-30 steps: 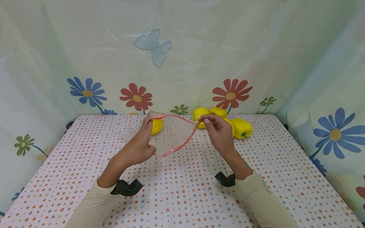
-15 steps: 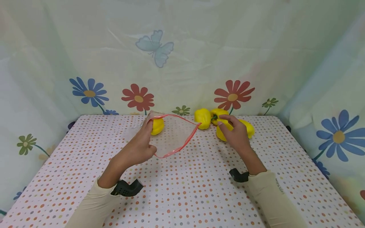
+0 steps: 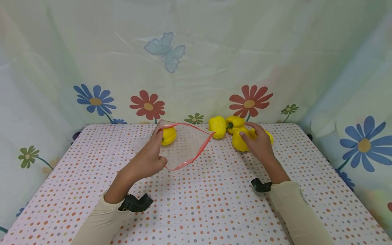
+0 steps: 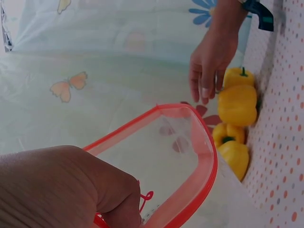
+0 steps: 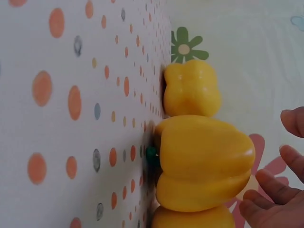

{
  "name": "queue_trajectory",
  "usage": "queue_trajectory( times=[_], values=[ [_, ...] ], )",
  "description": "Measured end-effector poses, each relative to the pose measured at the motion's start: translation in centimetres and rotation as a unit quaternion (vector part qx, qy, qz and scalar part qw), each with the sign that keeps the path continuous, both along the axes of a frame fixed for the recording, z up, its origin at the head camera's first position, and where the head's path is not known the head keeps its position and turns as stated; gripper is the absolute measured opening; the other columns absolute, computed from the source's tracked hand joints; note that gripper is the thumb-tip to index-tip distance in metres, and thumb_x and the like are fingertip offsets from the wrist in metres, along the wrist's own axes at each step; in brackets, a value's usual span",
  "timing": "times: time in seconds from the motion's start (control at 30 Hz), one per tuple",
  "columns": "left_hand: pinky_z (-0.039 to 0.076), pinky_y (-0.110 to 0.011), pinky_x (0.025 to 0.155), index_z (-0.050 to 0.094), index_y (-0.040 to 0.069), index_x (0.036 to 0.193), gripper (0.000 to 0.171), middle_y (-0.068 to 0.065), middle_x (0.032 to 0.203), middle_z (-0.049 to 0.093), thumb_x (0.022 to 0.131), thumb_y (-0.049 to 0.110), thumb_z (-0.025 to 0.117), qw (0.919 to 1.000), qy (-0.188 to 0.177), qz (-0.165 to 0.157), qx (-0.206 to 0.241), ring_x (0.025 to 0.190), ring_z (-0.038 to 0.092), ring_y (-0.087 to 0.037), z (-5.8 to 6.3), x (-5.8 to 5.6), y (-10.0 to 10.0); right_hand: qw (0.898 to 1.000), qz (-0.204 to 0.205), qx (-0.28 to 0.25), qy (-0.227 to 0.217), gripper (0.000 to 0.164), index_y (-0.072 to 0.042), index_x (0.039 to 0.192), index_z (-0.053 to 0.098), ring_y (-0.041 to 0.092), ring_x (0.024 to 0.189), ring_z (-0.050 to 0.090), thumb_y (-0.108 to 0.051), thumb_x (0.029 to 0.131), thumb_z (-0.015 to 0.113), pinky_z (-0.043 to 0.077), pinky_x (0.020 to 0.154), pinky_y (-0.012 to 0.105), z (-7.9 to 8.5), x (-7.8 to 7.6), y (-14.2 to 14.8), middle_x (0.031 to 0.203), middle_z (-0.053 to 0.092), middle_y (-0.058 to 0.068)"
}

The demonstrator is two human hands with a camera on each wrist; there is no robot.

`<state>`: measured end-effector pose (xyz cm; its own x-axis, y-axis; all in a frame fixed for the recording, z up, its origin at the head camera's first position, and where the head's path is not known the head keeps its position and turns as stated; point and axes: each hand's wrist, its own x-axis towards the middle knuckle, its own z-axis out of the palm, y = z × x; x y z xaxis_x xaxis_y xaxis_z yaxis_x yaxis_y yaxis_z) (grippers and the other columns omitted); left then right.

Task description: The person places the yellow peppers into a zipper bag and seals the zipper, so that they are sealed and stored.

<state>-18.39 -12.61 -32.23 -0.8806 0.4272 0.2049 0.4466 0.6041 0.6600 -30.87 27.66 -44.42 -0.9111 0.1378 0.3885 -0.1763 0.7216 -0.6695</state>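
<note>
My left hand (image 3: 147, 154) grips one side of a clear plastic bag with a red rim (image 3: 200, 150), its mouth spread wide. A yellow bell pepper (image 3: 169, 136) shows through the mouth beside the fingers. To the right, my right hand (image 3: 260, 144) is over a cluster of yellow bell peppers, thumb and fingers apart. Nearest to it is the front pepper (image 3: 239, 141); in the right wrist view the fingertips come close to the top of a large pepper (image 5: 204, 161). Another pepper (image 3: 270, 136) is partly hidden behind the hand.
Two more yellow peppers, one upright (image 3: 217, 127) and one with its green stem showing (image 3: 235, 122), stand near the back edge of the table. A dotted cloth (image 3: 196, 204) covers the table. A flowered curtain (image 3: 196, 85) hangs behind and at both sides.
My right hand has let go of the bag's red rim and moved right, over the peppers. My left hand stays on the bag, whose mouth remains spread.
</note>
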Motion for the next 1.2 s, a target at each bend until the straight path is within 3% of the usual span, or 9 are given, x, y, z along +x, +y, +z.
queue_trajectory(
  times=[0.1,0.27,0.43,0.57,0.63,0.7,0.8,1.03,1.2],
  values=[
    [0.042,-0.041,0.101,0.0,0.0,0.154,0.097,-0.004,0.162,-0.012,0.077,-0.014,0.057,1.0,-0.002,0.003,-0.003,0.147,0.006,-0.022,0.0,0.0,0.0,1.0,0.015,-0.017,-0.022,0.059,-0.026,0.147,0.043,0.032,0.136,0.036,-0.046,0.093,0.059,0.032,0.107,0.055,0.8,0.6,-0.3,0.15,0.039,0.005],
    [0.037,-0.043,0.104,-0.001,-0.001,0.154,0.096,-0.005,0.162,-0.011,0.078,-0.013,0.057,1.0,0.001,0.001,-0.01,0.147,0.006,-0.023,0.1,0.0,0.0,0.995,0.034,-0.044,-0.081,0.064,-0.015,0.149,0.038,0.038,0.139,0.028,-0.032,0.093,0.064,0.029,0.108,0.057,4.7,3.9,-2.6,0.154,0.032,0.014],
    [0.047,-0.038,0.097,0.0,0.0,0.154,0.097,-0.004,0.161,-0.012,0.077,-0.013,0.057,0.9999,0.007,-0.005,-0.007,0.147,0.006,-0.023,0.1,0.0,0.0,0.992,0.047,-0.001,-0.113,0.061,-0.008,0.148,0.037,0.041,0.135,0.032,-0.021,0.094,0.063,0.031,0.107,0.057,6.5,5.6,-4.0,0.151,0.032,0.02],
    [0.054,-0.03,0.078,0.0,-0.001,0.154,0.095,-0.003,0.161,-0.013,0.078,-0.012,0.056,0.9999,0.008,-0.004,-0.01,0.146,0.007,-0.023,0.1,0.0,0.0,0.995,0.039,0.019,-0.094,0.056,-0.003,0.143,0.041,0.042,0.132,0.035,-0.013,0.093,0.063,0.031,0.107,0.056,6.4,5.7,-4.5,0.147,0.037,0.022],
    [0.054,-0.03,0.079,0.0,-0.002,0.154,0.094,-0.004,0.162,-0.012,0.079,-0.012,0.056,0.9999,0.006,-0.001,-0.013,0.146,0.008,-0.024,0.1,0.1,0.0,0.996,0.027,0.019,-0.088,0.054,-0.001,0.142,0.043,0.042,0.131,0.034,-0.011,0.093,0.063,0.031,0.107,0.056,6.2,5.6,-4.6,0.146,0.038,0.022],
    [0.049,-0.035,0.095,0.0,-0.001,0.154,0.094,-0.005,0.162,-0.012,0.079,-0.011,0.056,0.9999,0.002,0.003,-0.013,0.146,0.007,-0.024,0.2,0.1,-0.1,0.996,0.021,0.02,-0.09,0.053,-0.002,0.141,0.044,0.042,0.132,0.032,-0.011,0.093,0.063,0.031,0.107,0.056,6.0,5.5,-4.9,0.147,0.037,0.021],
    [0.037,-0.045,0.105,-0.001,-0.001,0.154,0.094,-0.005,0.162,-0.012,0.079,-0.012,0.056,0.9999,-0.005,0.009,-0.011,0.146,0.007,-0.025,0.4,0.1,-0.3,0.995,0.023,0.023,-0.093,0.053,-0.003,0.141,0.044,0.041,0.133,0.03,-0.011,0.093,0.063,0.03,0.108,0.055,5.9,5.4,-5.2,0.148,0.035,0.019],
    [0.034,-0.044,0.107,0.0,0.0,0.155,0.094,-0.002,0.162,-0.012,0.08,-0.01,0.056,0.9998,-0.016,0.01,-0.009,0.147,0.006,-0.022,0.3,0.0,-0.3,0.995,0.002,0.03,-0.096,0.064,0.0,0.147,0.035,0.042,0.13,0.033,-0.013,0.092,0.065,0.031,0.107,0.057,5.7,5.5,-5.0,0.145,0.036,0.024],
    [0.045,-0.042,0.099,0.001,0.0,0.154,0.092,-0.001,0.161,-0.014,0.08,-0.01,0.055,1.0,-0.001,0.0,-0.004,0.146,0.005,-0.022,0.2,-0.2,-0.2,0.992,0.008,0.04,-0.118,0.076,0.001,0.152,0.022,0.043,0.131,0.033,-0.016,0.092,0.066,0.029,0.108,0.057,5.8,5.5,-5.0,0.148,0.029,0.026]
  ],
)
